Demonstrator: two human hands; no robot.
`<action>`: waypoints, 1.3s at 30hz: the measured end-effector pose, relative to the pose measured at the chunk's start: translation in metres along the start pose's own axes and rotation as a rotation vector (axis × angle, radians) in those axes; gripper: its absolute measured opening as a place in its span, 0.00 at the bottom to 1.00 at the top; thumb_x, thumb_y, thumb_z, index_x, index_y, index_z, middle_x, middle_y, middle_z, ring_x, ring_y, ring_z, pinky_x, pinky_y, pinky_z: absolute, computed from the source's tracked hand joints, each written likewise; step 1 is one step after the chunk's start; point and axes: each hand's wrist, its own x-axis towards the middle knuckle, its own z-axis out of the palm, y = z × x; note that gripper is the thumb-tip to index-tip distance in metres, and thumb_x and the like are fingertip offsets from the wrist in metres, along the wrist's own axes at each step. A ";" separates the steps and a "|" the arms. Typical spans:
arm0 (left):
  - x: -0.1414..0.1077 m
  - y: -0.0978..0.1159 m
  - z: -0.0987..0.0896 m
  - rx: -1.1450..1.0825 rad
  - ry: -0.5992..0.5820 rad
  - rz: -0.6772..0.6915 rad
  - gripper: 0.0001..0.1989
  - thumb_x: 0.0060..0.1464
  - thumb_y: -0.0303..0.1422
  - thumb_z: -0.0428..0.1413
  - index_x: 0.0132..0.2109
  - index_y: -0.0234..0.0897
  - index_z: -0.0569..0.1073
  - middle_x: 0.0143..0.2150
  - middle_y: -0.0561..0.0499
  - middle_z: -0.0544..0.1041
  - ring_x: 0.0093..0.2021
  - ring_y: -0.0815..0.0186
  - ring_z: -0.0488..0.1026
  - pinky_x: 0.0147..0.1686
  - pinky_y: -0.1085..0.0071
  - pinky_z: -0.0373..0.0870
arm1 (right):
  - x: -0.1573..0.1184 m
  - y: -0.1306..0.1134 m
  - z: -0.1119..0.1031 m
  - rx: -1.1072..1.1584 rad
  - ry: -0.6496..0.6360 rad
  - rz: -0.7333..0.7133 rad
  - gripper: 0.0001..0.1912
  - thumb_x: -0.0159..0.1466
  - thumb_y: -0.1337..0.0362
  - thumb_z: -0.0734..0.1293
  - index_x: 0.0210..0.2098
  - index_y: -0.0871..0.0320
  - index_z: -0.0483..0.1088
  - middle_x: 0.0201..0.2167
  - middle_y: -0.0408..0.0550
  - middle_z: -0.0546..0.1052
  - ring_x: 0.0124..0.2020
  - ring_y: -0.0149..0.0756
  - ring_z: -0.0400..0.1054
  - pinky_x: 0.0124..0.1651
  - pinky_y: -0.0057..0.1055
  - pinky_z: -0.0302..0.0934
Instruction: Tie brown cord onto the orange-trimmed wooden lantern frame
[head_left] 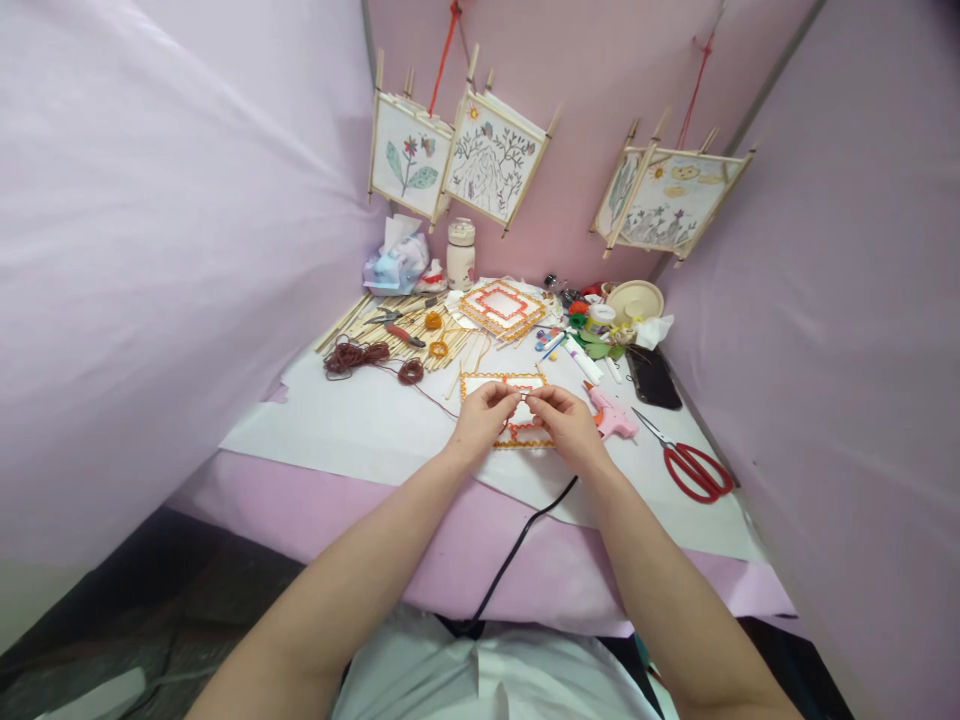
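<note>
My left hand [484, 418] and my right hand [568, 425] meet over a white panel [529, 436] edged with wavy orange trim. Thumb and fingers of both are pinched together on a thin brown cord [442, 408]. The short bit between the fingertips is small and partly hidden. From my left hand the cord runs back to a small coil [410, 372] and a larger brown bundle [352, 355]. Beside my right hand lies a pink glue gun [616, 418], its orange trigger partly covered. The hands hide much of the panel.
Red-handled scissors [697, 472] and a black phone [654, 378] lie at right. Pliers [405, 333] rest on thin sticks [341, 325] at left. Behind are another trimmed panel [502, 300] and a bottle [461, 255]. A black cable [517, 540] crosses the front edge; picture lanterns [495, 155] hang above.
</note>
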 end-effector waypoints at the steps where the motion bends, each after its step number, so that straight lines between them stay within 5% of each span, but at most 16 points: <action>1: 0.000 -0.001 0.000 0.012 0.012 0.018 0.09 0.48 0.37 0.59 0.32 0.35 0.71 0.25 0.55 0.69 0.24 0.72 0.64 0.25 0.75 0.58 | 0.000 0.000 0.000 0.006 0.002 0.007 0.12 0.51 0.55 0.73 0.30 0.54 0.73 0.26 0.40 0.71 0.24 0.28 0.61 0.28 0.28 0.57; 12: -0.001 0.001 0.001 0.039 0.066 0.043 0.09 0.49 0.36 0.58 0.31 0.34 0.71 0.24 0.54 0.69 0.25 0.72 0.65 0.27 0.74 0.60 | -0.002 -0.005 0.003 -0.095 0.035 -0.117 0.09 0.54 0.57 0.71 0.29 0.55 0.72 0.26 0.41 0.72 0.28 0.31 0.63 0.34 0.30 0.57; 18: -0.002 0.001 0.004 -0.129 0.021 -0.060 0.10 0.47 0.36 0.60 0.32 0.33 0.72 0.24 0.55 0.69 0.23 0.74 0.63 0.24 0.75 0.56 | -0.004 -0.004 0.007 -0.160 0.049 -0.156 0.09 0.54 0.57 0.70 0.29 0.56 0.71 0.27 0.43 0.73 0.30 0.33 0.65 0.35 0.31 0.58; 24: -0.003 0.005 0.004 -0.364 0.001 -0.127 0.13 0.40 0.35 0.65 0.31 0.33 0.72 0.28 0.54 0.71 0.29 0.74 0.67 0.34 0.74 0.65 | -0.004 -0.006 0.007 -0.184 0.014 -0.142 0.10 0.54 0.57 0.69 0.28 0.57 0.71 0.26 0.43 0.73 0.29 0.33 0.65 0.35 0.30 0.58; 39: 0.000 0.004 0.001 -0.610 -0.020 -0.095 0.11 0.46 0.32 0.63 0.33 0.34 0.68 0.32 0.52 0.73 0.35 0.70 0.71 0.40 0.72 0.67 | -0.006 -0.002 0.010 -0.324 -0.054 -0.104 0.10 0.55 0.57 0.67 0.28 0.58 0.73 0.25 0.43 0.74 0.25 0.31 0.62 0.31 0.29 0.56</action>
